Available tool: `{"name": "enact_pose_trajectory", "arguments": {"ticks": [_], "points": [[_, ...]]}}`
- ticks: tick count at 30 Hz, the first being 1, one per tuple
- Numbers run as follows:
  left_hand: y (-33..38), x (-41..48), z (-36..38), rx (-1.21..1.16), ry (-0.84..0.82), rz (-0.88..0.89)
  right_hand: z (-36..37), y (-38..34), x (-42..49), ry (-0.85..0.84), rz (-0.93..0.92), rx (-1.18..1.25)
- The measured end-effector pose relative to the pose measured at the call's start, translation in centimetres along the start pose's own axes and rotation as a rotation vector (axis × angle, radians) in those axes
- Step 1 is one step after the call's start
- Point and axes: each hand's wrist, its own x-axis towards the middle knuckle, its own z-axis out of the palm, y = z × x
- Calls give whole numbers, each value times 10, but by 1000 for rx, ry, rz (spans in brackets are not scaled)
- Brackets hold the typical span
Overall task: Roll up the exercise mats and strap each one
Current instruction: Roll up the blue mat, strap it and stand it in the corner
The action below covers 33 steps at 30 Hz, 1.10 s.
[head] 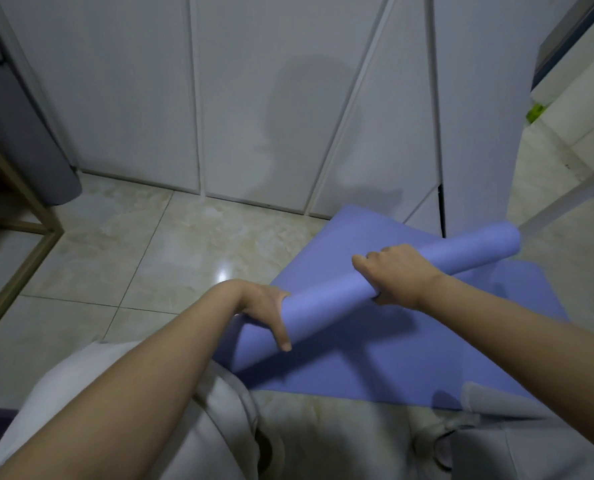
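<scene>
On the glossy tiled floor point(143, 258), by white doors point(254, 98), the lavender foam mat point(392, 368) is laid half rolled, its smooth tube point(330, 301) gripped mid-length by the right hand point(396, 275) and at its near end by the left hand point(267, 313), and it is probably best wound tight, with edges held flush.

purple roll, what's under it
Under the roll lies the unrolled part of the same mat, flat. The tile floor below that is covered.
</scene>
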Motion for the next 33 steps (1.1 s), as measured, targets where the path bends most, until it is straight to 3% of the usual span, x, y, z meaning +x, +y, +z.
{"name": "enact_pose_trajectory", "arguments": {"ticks": [3, 6, 8, 11, 15, 18, 23, 26, 29, 33], "points": [[-5, -3, -3, 23, -118, -64, 3, -3, -4, 33, 0, 7], [-9, -11, -10, -41, -260, -86, 9, 0, -9, 221, -34, -85], [-8, -13, -14, -52, -249, -77, 14, 4, -11, 340, -26, -91], [-1, -11, -17, 97, 60, -61, 25, 12, -11, 423, 36, -141], [22, -15, -15, 463, 723, -82, 36, 25, -13, 509, 109, -124], [30, -17, -18, 572, 957, -58, 38, 26, -15, 555, 135, -112], [30, -31, -37, 804, 1439, 191, 33, 25, -14, 678, 249, -151], [36, -46, -52, 910, 1637, 188, 20, 27, -13, 773, 313, -86], [33, -61, -62, 923, 1774, 141, 13, 15, -6, 806, 255, 79], [16, -61, -53, 917, 1669, 151, 15, -9, 5, 640, 272, 424]]}}
